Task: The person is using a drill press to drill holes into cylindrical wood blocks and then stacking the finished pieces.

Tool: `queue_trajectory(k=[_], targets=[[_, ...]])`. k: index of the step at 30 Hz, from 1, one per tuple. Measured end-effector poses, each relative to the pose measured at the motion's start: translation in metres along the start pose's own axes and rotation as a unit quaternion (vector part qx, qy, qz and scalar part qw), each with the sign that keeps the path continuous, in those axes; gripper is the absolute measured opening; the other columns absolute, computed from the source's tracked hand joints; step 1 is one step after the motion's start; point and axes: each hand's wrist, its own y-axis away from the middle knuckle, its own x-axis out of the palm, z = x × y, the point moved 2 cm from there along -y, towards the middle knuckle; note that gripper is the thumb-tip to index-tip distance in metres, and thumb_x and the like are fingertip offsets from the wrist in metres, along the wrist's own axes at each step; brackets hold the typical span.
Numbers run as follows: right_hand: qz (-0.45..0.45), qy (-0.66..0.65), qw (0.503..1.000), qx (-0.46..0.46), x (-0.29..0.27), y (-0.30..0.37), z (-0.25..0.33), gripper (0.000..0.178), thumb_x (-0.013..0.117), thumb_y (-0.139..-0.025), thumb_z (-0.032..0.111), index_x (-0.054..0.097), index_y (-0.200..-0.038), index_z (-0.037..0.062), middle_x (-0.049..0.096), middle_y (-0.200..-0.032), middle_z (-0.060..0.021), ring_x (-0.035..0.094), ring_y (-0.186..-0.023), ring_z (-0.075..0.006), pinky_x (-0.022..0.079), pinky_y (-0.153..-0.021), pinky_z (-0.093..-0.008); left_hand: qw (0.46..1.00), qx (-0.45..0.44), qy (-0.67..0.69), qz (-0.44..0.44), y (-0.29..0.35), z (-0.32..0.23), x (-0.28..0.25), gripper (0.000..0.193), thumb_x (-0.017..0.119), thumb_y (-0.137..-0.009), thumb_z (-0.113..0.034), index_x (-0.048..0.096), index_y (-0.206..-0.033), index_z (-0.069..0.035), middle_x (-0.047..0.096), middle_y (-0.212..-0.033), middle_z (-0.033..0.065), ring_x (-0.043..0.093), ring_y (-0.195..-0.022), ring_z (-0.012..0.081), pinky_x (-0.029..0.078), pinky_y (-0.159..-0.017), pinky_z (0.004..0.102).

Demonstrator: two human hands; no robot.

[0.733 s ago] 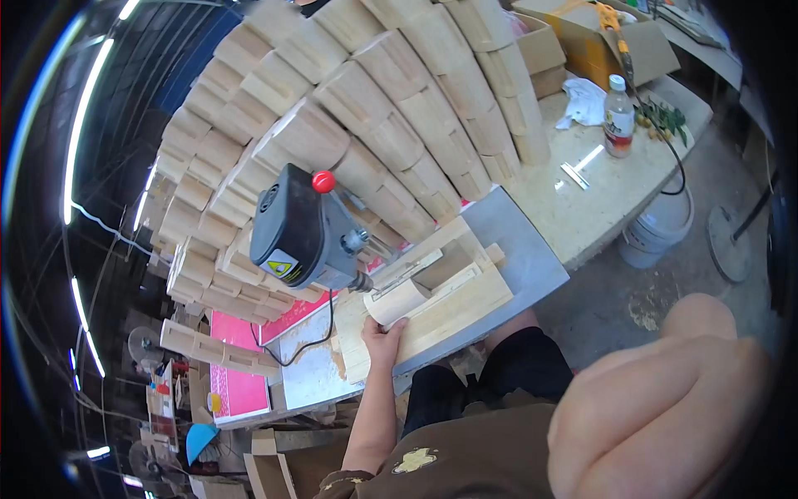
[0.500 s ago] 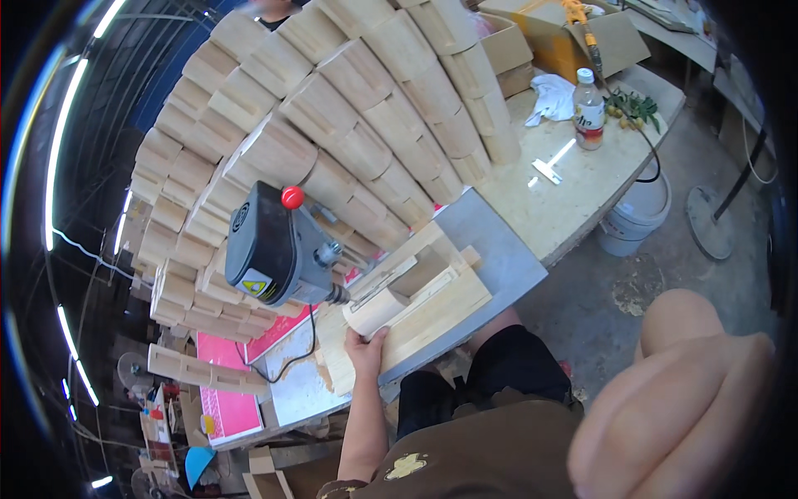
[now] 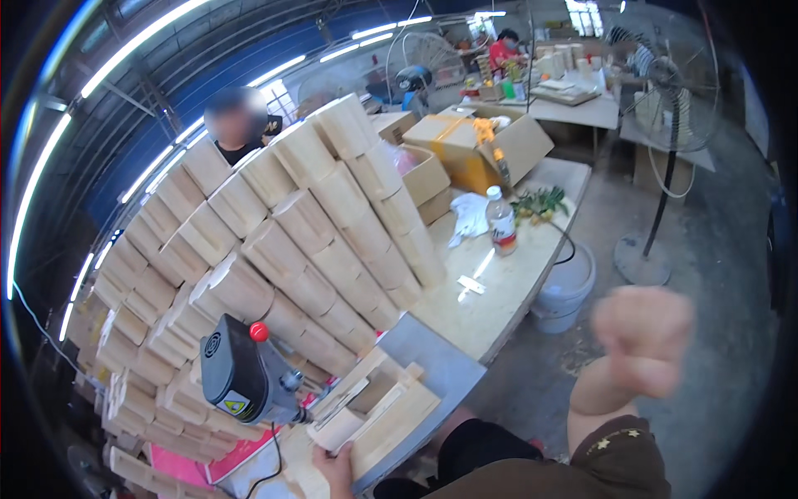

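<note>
My left hand [image 3: 335, 467] grips the near end of a pale curved wooden piece [image 3: 337, 428], thumb and fingers closed on its edge. The piece lies in a wooden jig [image 3: 413, 405] on a grey board [image 3: 445, 359]. Just beyond it stands a small drill press [image 3: 237, 374] with a red knob, its chuck [image 3: 298, 413] close to the piece's left end. My right hand [image 3: 644, 337] is raised at the right, off the table and away from the work. It is curled-looking but smeared by motion, so its fingers do not show clearly.
Tall stacks of similar wooden pieces [image 3: 274, 241] rise behind the drill. On the table [image 3: 532, 241] stand a bottle [image 3: 501, 223], a white cloth [image 3: 468, 218], leafy fruit [image 3: 540, 204] and cardboard boxes [image 3: 482, 150]. A bucket [image 3: 565, 287] and a standing fan [image 3: 665, 91] are rightward. A person [image 3: 237, 129] is behind the stacks.
The view has tipped up, bringing the far workshop into sight and the drill lower. My right arm has shifted, its hand now showing in the air. My left hand keeps hold of the wooden piece.
</note>
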Motion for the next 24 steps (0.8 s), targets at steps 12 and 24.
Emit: queue_trajectory(k=[12,24], targets=[[0.525,0.485,0.287,0.638,-0.139,0.385,-0.072,0.027,0.055,-0.077,0.026,0.069,-0.093,0.0105,0.066,-0.101,-0.0129,0.063,-0.097,-0.0285,0.05,-0.078,-0.042,0.991,0.028,-0.133,0.017,-0.016,0.015,0.012,0.039,0.073,-0.065,0.001,0.057,-0.1,0.0,0.064,-0.096,0.0072,0.061,-0.087,0.0157,0.049,-0.078,0.0292],[0.326,0.387,0.74,0.442,-0.029,0.244,-0.16,0.016,0.061,-0.072,0.019,0.057,-0.069,0.0048,0.058,-0.066,-0.0147,0.059,-0.065,-0.0336,0.046,-0.059,-0.0429,0.998,-0.034,-0.037,-0.039,-0.011,0.019,0.011,0.028,0.078,-0.062,-0.003,0.063,-0.086,-0.005,0.061,-0.084,0.0003,0.052,-0.07,0.009,0.043,-0.064,0.0248]])
